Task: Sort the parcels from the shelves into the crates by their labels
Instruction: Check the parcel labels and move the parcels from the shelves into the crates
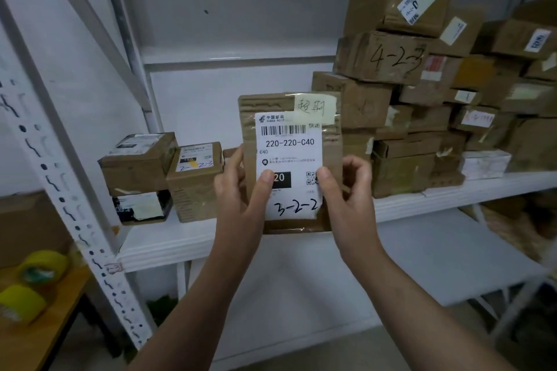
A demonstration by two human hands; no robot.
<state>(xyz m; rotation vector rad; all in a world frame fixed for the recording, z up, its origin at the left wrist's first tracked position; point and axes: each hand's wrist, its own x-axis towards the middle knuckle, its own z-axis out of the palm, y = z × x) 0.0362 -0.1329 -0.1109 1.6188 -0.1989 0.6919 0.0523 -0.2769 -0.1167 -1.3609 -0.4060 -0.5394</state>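
I hold a flat brown parcel (291, 159) upright in front of the shelf, label facing me. Its white label reads 220-220-C40 with a handwritten 3-2-2 at the bottom, and a pale note with handwriting sits at its top right. My left hand (241, 193) grips the parcel's left edge, thumb on the label. My right hand (346, 190) grips the right edge, thumb on the label as well. No crate is in view.
A white shelf (452, 190) carries a tall stack of brown boxes (422, 93) at right, one marked 4-2-3. Three small boxes (168, 175) stand at left. Yellow tape rolls (36, 274) lie on a wooden table, lower left, beside the perforated shelf post (75, 214).
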